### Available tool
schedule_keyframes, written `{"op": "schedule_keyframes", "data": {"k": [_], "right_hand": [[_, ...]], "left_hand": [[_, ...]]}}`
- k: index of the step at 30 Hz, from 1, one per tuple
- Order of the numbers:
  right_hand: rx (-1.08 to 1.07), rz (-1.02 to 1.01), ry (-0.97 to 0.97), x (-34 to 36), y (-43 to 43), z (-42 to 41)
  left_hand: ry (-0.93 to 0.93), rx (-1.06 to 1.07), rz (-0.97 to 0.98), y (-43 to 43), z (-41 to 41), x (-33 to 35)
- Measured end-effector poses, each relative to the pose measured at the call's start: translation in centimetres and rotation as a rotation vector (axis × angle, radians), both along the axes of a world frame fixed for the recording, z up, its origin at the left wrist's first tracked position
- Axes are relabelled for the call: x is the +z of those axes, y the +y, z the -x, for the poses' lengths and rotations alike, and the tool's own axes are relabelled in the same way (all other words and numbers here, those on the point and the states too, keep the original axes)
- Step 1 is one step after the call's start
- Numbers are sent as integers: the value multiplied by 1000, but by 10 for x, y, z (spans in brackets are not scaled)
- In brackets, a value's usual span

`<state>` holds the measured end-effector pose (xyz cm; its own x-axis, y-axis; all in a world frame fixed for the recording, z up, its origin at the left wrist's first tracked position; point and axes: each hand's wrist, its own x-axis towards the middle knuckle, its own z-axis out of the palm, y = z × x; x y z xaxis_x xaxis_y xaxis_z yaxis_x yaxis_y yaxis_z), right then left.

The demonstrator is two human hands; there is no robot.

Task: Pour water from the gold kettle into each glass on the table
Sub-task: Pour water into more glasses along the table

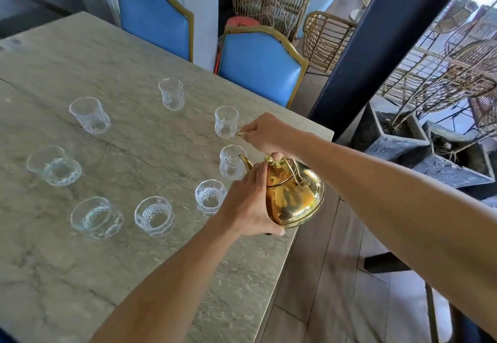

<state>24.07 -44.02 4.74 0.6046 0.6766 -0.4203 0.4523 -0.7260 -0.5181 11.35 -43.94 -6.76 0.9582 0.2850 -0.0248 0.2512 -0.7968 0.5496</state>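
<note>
Gripping the gold kettle (294,194) at the table's (134,262) near edge, we curl our left hand (248,202) around its body, fingers wrapped together, fingertips by the lid knob (269,159). Our right hand (266,131) closes on the handle (240,133). Beyond the fingers, the spout (246,161) meets one glass (231,162); seven others stand apart.

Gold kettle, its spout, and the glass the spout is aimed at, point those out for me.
Gold kettle (295,197): head view, on its polished round body.
Spout (246,162): head view, on the curved neck near the tip.
Glass by the spout (231,162): head view, on its patterned side wall.
</note>
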Motion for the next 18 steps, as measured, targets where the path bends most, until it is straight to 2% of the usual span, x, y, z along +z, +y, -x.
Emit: {"op": "schedule_keyframes", "data": {"k": [9, 18], "right_hand": [[40, 49, -20, -6, 12, 0], [-27, 65, 37, -10, 14, -1]], "left_hand": [[1, 4, 7, 1, 2, 4], [11, -3, 15, -1, 4, 5]]}}
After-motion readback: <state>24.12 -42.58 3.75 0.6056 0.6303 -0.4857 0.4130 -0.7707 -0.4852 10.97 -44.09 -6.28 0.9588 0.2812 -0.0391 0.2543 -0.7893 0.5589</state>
